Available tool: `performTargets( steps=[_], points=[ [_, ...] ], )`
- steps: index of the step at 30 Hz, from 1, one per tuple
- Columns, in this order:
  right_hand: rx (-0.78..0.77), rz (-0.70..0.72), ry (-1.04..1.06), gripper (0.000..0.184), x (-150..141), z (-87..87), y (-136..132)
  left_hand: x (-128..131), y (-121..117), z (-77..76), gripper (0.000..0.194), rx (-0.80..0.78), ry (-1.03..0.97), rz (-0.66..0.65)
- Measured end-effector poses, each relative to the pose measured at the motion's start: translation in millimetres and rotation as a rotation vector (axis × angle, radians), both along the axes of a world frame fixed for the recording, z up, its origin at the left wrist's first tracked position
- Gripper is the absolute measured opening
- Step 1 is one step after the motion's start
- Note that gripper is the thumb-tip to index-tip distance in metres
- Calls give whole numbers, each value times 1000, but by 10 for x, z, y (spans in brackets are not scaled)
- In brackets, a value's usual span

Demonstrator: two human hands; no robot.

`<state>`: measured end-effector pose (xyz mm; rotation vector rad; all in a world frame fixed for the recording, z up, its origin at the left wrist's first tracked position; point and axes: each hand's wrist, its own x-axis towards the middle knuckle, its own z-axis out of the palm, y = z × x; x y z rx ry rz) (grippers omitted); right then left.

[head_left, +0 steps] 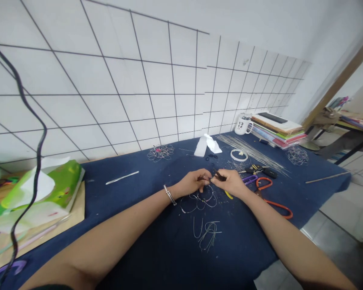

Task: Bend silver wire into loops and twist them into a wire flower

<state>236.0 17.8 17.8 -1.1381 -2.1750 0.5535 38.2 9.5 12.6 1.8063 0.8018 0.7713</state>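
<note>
One looped wire piece (206, 201), well inside the bench (236, 241) edges, is pinched by the left hand (196, 181); the right hand (232, 183) grips one yellow-handled tool (228, 195). Several bent wires (210, 237) lie nearer; one orange-handled tool (258, 193) lies right.

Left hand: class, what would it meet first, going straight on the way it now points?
Probably the dark tool held in the right hand, just beyond the left hand, though depth is unclear.

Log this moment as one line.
left hand: at beaded wire loops | right hand: gripping yellow-handled tool | nearer wearer: bent wires | right side: orange-handled tool
</note>
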Motion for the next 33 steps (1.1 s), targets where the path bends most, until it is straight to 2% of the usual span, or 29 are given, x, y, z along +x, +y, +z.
performTargets(
  steps=[11,15,19,24,29,33],
  points=[
    [-35,22,-3,29,-13,5,-5,-2,-28,10,22,159,85,46],
    [-114,24,51,31,19,83,10,-18,3,-23,21,132,58,66],
    [-119,-33,122,35,125,185,75,-48,44,-35,21,87,3,72],
    [-154,-87,131,38,201,149,162,-77,68,-15,24,70,-19,77],
    [-168,-73,-18,27,141,9,156,-97,84,-13,26,21,-90,85],
    [-77,-94,-193,26,104,9,103,-116,86,8,26,-30,-183,82]
  ],
)
